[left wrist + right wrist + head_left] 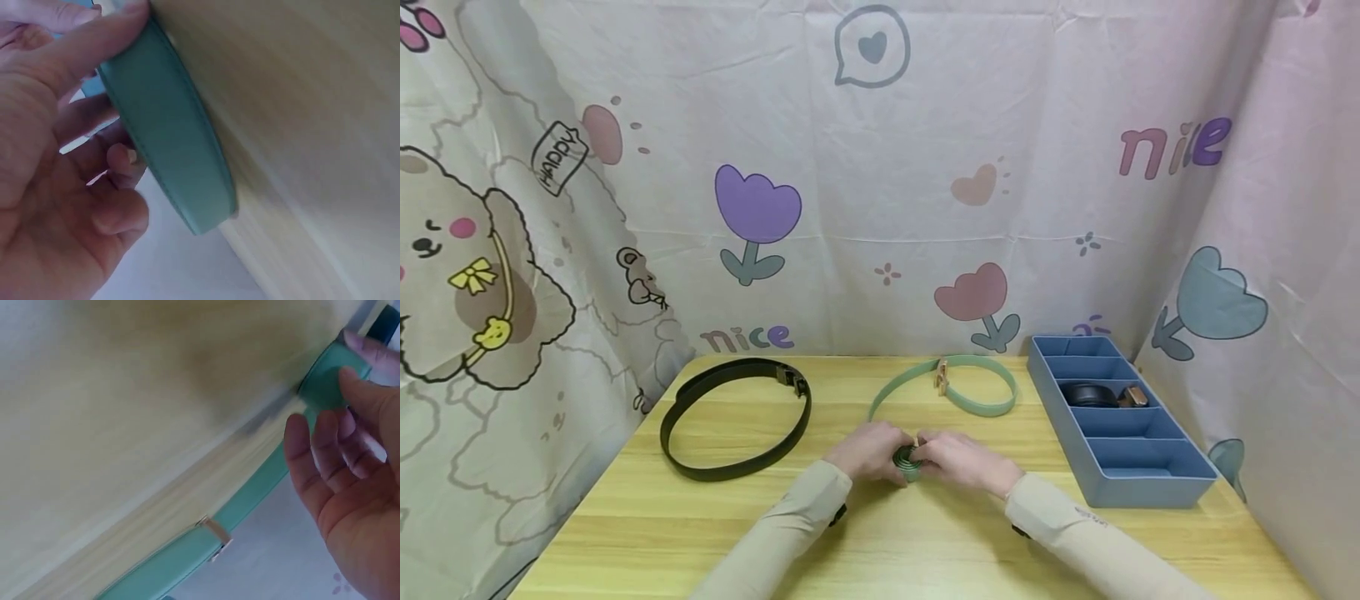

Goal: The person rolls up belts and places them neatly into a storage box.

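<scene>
Both hands hold the coiled end of a light green belt point(908, 472) at the middle of the wooden table. My left hand point(868, 452) grips the coil from the left, its thumb laid along the green strap point(165, 119) in the left wrist view. From the right, my right hand point(966, 462) pinches the coil point(328, 381) between thumb and fingers. The coil stands on edge, its wound layers visible from above. Behind the hands, the rest of the belt runs back into a loose loop with a gold-coloured buckle point(942, 377).
A black belt point(730, 473) lies in a wide loop on the left of the table point(880, 550). At right stands a blue-grey divided box point(1078, 450); one compartment holds a rolled black belt point(1088, 396) with a gold-brown buckle point(1133, 397). A printed curtain point(865, 167) hangs behind.
</scene>
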`<state>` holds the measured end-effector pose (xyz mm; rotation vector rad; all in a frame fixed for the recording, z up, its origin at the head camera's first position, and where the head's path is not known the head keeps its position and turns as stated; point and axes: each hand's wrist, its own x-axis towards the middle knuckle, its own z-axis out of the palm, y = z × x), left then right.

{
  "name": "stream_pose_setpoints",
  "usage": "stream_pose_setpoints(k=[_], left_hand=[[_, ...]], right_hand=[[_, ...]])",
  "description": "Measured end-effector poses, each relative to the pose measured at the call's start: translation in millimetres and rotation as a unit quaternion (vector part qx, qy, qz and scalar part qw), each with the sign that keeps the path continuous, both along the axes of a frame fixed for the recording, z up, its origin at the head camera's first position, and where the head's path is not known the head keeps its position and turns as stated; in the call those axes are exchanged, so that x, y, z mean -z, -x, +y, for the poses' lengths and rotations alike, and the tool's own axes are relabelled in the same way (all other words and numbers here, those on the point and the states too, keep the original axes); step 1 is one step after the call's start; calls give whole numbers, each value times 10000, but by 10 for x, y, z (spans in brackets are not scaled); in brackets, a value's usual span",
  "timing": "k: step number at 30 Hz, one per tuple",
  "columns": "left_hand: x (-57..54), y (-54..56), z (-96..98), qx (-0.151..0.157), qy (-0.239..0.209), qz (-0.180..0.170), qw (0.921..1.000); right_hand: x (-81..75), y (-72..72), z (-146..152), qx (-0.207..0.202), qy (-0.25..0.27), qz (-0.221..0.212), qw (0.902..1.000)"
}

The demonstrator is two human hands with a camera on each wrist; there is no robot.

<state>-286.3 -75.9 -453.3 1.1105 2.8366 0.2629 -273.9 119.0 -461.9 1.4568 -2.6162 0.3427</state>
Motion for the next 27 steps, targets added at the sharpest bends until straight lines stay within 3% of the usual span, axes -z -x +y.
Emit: stream_pose_setpoints(k=[6, 16, 27], left_hand=[[39, -28, 49, -182, -32, 313, 9993], [16, 32, 49, -70, -2, -258, 9996], [15, -1, 67, -221, -185, 56, 9996]], right_hand=[[32, -46, -91, 356, -142, -130, 9992], [5, 28, 4, 20, -285, 124, 9995], [53, -3, -62, 142, 84, -185, 9997]])
